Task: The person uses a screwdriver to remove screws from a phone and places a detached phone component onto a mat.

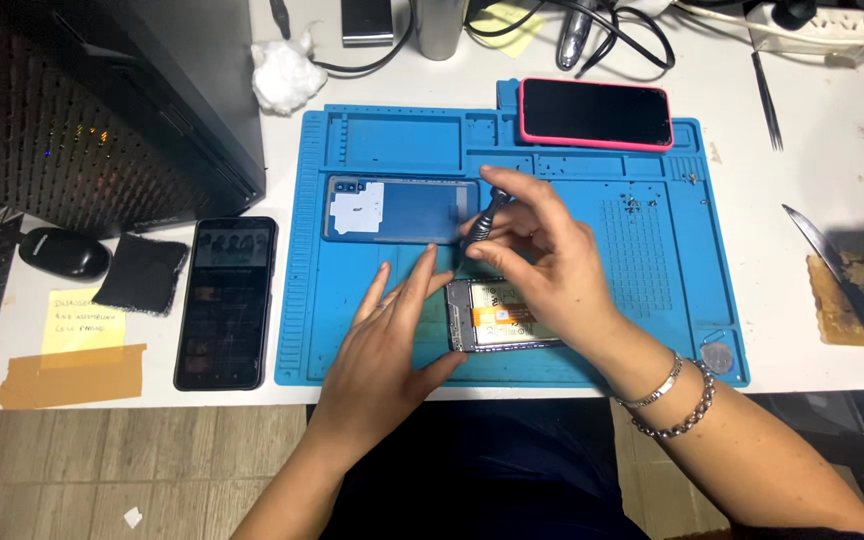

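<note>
An opened phone (500,318) with its back off lies on a blue repair mat (652,280). My left hand (392,335) rests flat against the phone's left end, fingers spread, steadying it. My right hand (542,250) holds a slim grey screwdriver (487,212) upright over the phone's upper left corner. The removed blue back cover (402,210) lies on the mat just behind the hands.
A pink-cased phone (597,113) lies at the mat's far edge. A black phone (227,300), black cloth (140,272), yellow note (82,322) and mouse (62,252) are left. A computer tower (102,100) stands far left. Tweezers (764,95) and a knife (842,280) lie right.
</note>
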